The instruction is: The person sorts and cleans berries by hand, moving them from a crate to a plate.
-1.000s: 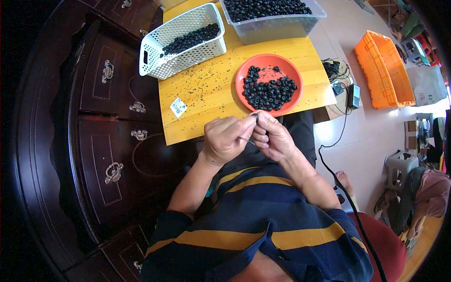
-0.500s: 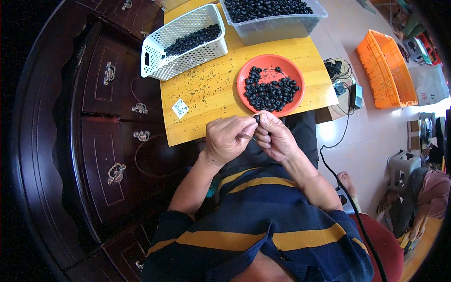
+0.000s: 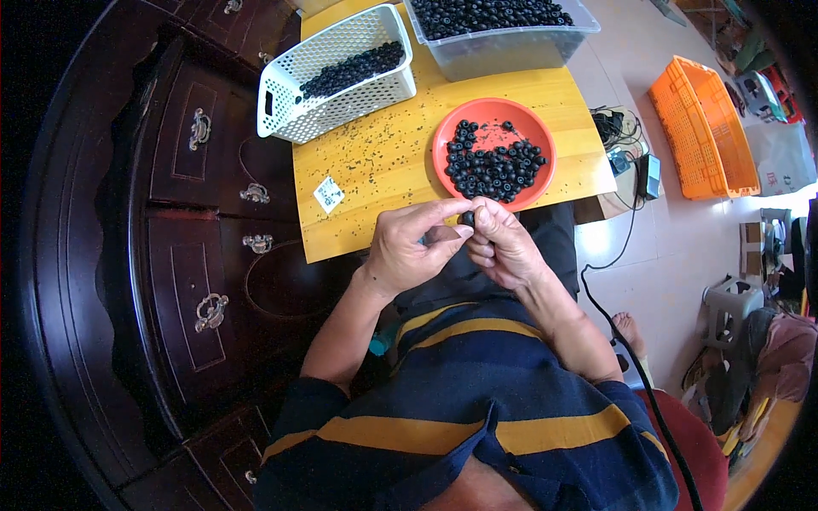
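A small black round piece sits at the fingertips of both hands, just off the near edge of the table. My left hand pinches it between thumb and forefinger, leaving a gap between those fingers farther back. My right hand is closed against its other side, thumb and forefinger touching it, the other fingers curled inward. Whether anything else lies in that curled palm is hidden. Just beyond the hands, a red plate holds many similar black pieces with small dark scraps among them.
On the yellow table, dark crumbs lie scattered around a small white printed paper. A white perforated basket and a clear bin, both with black pieces, stand at the back. Dark drawers line the left; an orange crate sits right.
My left thumb and forefinger have opened out from a tighter grip and now reach onto the black piece. The thin metal strip that showed between the hands is out of sight.
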The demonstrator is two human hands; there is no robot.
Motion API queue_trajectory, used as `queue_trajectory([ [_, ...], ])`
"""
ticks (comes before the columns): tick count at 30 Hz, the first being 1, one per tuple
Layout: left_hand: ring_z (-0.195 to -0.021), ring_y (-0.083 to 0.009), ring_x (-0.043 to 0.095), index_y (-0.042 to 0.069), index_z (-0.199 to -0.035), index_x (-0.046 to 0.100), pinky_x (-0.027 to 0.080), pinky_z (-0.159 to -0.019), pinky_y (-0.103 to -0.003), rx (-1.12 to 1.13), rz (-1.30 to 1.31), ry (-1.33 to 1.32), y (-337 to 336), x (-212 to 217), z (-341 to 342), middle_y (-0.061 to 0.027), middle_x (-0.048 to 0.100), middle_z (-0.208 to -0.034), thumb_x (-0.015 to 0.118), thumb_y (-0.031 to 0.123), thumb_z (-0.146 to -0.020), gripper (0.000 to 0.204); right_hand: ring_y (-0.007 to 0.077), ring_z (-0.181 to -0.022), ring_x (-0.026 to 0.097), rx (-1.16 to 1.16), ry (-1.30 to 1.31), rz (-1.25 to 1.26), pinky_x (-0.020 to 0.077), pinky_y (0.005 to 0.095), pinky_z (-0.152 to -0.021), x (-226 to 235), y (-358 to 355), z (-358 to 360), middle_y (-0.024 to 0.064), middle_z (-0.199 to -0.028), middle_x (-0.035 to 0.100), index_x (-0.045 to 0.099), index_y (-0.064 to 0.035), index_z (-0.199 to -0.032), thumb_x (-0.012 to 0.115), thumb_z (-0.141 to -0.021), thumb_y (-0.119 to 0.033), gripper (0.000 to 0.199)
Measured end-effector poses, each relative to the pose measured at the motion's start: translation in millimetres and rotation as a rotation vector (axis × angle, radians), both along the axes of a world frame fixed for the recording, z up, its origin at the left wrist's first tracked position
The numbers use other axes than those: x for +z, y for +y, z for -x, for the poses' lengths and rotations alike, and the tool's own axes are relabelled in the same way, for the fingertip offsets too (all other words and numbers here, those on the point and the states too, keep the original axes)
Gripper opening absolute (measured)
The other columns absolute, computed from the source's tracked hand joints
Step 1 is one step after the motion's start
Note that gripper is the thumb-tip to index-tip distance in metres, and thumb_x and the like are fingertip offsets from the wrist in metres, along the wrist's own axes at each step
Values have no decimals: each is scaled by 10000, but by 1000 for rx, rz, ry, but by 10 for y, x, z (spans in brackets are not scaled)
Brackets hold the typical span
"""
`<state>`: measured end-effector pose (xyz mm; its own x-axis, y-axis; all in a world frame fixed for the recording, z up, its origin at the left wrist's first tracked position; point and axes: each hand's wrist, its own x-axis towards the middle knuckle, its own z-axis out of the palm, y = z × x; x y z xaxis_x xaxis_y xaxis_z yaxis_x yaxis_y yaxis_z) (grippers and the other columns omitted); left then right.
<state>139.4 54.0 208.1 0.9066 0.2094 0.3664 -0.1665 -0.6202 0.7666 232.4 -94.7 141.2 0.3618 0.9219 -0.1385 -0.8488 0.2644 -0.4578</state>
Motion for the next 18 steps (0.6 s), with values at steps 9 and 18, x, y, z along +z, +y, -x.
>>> queue_trajectory([
  [9,-578,-89,586,48,-952,707,481,-548,-274,158,-157,198,425,101,-246,-21,627,-656,766,110,-810,167,38,-572,370,86,251,94,282,176,-456,-40,22,-31,-52,-745,447,591,-79,-1058,525,-1043,-362,291],
  [18,-653,-289,678,48,-1127,691,527,-647,-398,671,-438,140,1442,433,-793,-122,688,-733,719,303,-868,364,182,-864,638,49,485,-33,536,295,-739,-46,18,-137,63,-1036,652,545,-24,-1323,477,-1042,-440,507],
])
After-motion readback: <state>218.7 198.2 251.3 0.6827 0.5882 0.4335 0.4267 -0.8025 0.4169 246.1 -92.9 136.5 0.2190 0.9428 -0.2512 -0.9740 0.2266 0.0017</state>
